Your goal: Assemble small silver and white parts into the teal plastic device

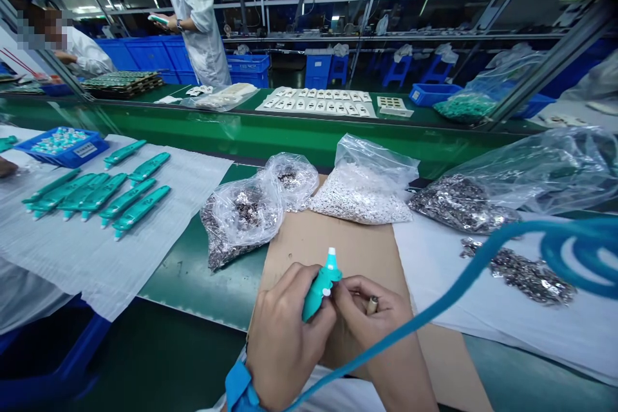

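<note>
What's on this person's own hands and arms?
The left hand and right hand are bare, without gloves. A blue wrist strap circles the left wrist, with a blue coiled cord running from it. White sleeve fabric shows below the hands.

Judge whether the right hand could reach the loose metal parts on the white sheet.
Probably yes: the right hand is near the metal parts, with only the blue hose crossing between, though it is busy at the teal device.
</note>
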`<state>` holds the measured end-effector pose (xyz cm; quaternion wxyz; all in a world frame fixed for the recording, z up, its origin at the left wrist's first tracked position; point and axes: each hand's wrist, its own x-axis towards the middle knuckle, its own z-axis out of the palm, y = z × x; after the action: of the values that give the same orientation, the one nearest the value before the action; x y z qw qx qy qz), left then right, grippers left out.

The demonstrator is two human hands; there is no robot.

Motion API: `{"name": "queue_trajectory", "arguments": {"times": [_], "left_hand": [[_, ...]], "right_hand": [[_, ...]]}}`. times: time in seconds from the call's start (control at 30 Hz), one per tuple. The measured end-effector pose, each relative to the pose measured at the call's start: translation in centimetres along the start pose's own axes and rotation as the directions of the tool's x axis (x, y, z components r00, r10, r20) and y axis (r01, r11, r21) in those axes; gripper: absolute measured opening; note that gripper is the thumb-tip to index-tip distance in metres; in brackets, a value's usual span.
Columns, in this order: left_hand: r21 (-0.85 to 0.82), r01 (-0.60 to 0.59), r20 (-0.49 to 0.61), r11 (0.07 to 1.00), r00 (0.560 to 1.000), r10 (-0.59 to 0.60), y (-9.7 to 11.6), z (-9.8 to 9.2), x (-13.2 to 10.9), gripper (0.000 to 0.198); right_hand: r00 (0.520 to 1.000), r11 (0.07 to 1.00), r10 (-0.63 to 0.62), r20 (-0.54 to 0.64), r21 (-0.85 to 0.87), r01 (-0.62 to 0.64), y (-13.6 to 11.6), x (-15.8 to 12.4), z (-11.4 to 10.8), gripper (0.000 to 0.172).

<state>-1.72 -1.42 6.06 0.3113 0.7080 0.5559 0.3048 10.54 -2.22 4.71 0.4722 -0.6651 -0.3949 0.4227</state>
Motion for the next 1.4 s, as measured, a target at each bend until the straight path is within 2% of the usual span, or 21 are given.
{"name": "queue_trajectory", "arguments": {"times": [0.13, 0.23, 0.33, 0.43, 0.67, 0.9, 1.1, 1.27, 1.4], "left_hand": [[-0.059, 0.033, 0.005, 0.998, 0.999, -0.032, 0.2, 0.1, 0.2, 0.015], [-0.166, 0.109, 0.023, 0.980, 0.994, -0.107, 0.2, 0.0, 0.3, 0.015], [-0.274, 0.193, 0.072, 0.942, 0.981, -0.180, 0.2, -0.2, 0.2, 0.023], [-0.318, 0.200, 0.104, 0.927, 0.979, -0.176, 0.3, -0.3, 0.1, 0.024], [-0.377, 0.200, 0.143, 0.904, 0.977, -0.156, 0.9, -0.4, -0.1, 0.028], [-0.456, 0.229, 0.171, 0.860, 0.971, -0.168, 1.4, -0.4, -0.4, 0.033], [-0.378, 0.179, 0.104, 0.908, 0.983, -0.151, 1.5, 0.1, -0.6, 0.028], [-0.208, 0.059, 0.026, 0.976, 0.998, -0.055, 1.1, 0.5, -0.5, 0.024], [-0.147, 0.045, 0.045, 0.988, 0.998, -0.039, 0.9, 0.6, -0.7, 0.028]], "right_hand": [[0.998, 0.997, 0.053, 0.021, 0.053, -0.054, 0.6, 0.1, -0.1, 0.036], [0.996, 0.989, 0.084, 0.031, 0.118, -0.087, 0.5, -0.1, -0.5, 0.040], [0.989, 0.985, 0.115, 0.088, 0.122, -0.125, 0.3, -0.2, -1.0, 0.041], [0.980, 0.979, 0.130, 0.148, 0.136, -0.151, 0.1, -0.3, -1.1, 0.040], [0.986, 0.958, 0.136, 0.097, 0.239, -0.156, -0.6, -0.7, -0.8, 0.034], [0.970, 0.909, 0.188, 0.157, 0.346, -0.232, -0.9, -1.2, -0.8, 0.036], [0.982, 0.899, 0.156, 0.109, 0.397, -0.187, -0.8, -1.3, -0.5, 0.039], [0.999, 0.973, 0.014, 0.046, 0.229, -0.024, 0.2, -1.0, -0.9, 0.033], [0.999, 0.996, -0.027, 0.025, 0.081, 0.025, 0.8, -0.7, -1.1, 0.033]]}}
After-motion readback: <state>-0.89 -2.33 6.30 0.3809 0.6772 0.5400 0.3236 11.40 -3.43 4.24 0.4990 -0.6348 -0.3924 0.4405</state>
